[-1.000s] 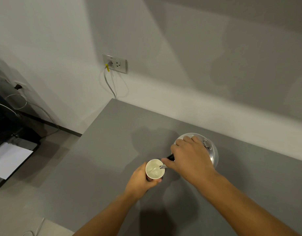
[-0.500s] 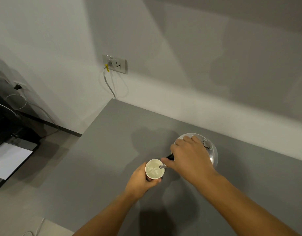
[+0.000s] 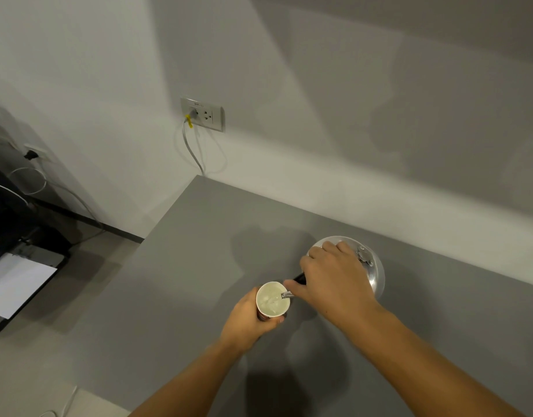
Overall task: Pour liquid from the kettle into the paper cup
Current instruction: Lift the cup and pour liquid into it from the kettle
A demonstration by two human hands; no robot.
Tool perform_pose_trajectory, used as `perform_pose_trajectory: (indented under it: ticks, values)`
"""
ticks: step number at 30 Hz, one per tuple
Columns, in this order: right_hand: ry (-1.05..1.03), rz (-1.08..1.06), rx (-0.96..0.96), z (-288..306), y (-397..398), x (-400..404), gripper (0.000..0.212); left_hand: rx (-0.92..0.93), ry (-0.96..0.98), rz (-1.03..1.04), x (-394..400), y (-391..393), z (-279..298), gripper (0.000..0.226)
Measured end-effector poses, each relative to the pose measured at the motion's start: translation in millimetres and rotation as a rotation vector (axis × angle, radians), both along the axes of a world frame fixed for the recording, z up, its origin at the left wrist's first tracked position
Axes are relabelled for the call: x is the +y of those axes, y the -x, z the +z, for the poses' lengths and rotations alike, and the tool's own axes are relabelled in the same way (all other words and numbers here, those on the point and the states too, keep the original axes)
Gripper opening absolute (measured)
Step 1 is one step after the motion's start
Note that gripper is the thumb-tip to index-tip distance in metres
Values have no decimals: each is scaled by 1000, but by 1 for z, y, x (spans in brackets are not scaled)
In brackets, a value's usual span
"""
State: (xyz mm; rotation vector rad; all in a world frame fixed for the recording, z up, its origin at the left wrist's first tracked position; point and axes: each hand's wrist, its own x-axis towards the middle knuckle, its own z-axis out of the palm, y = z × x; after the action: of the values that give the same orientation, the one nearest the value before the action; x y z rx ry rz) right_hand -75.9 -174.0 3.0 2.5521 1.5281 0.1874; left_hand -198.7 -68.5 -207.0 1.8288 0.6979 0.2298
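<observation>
I have the right hand [image 3: 334, 284] clenched around the dark handle of the round, polished metal kettle [image 3: 375, 273], which sits at roughly 3 o'clock from the cup and is tipped toward 9 o'clock so that its narrow metal spout [image 3: 287, 294] reaches over the cup's rim. The left hand [image 3: 250, 319] is wrapped around the wall of the white paper cup with a dark lower band [image 3: 272, 300], gripping it from the 7 o'clock side; I judge this grip is there to steady a light cup against tipping while liquid enters. The cup is near the middle of the grey matte surface [image 3: 184, 281], just beside the kettle, so the spout has little distance to bridge. Pale liquid is visible inside the cup, well up the wall, so I judge the pour is under way and fairly far along. The exact fill level is hard to read from this angle, and I cannot tell whether the cup rests on the surface or is lifted slightly. The next requirement, in my judgement, is to level the kettle before the liquid reaches the rim. Overfilling onto the left hand is the main risk.
</observation>
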Motion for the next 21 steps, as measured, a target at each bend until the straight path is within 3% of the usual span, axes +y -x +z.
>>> perform_pose_trajectory:
  ticks: [9,13,16,21]
  values:
    - [-106,-160,105,-5,-15,-15,48,-12,-2,4,0,2,3,57]
    - [-263,-291,283,-11,-26,-33,53,-11,-13,-3,0,1,2,60]
    - [-415,-446,514,-18,-29,-55,44,-14,-16,-15,-1,1,5,59]
    - [-505,-598,695,-34,-31,-76,50,25,-32,1,-2,4,10,51]
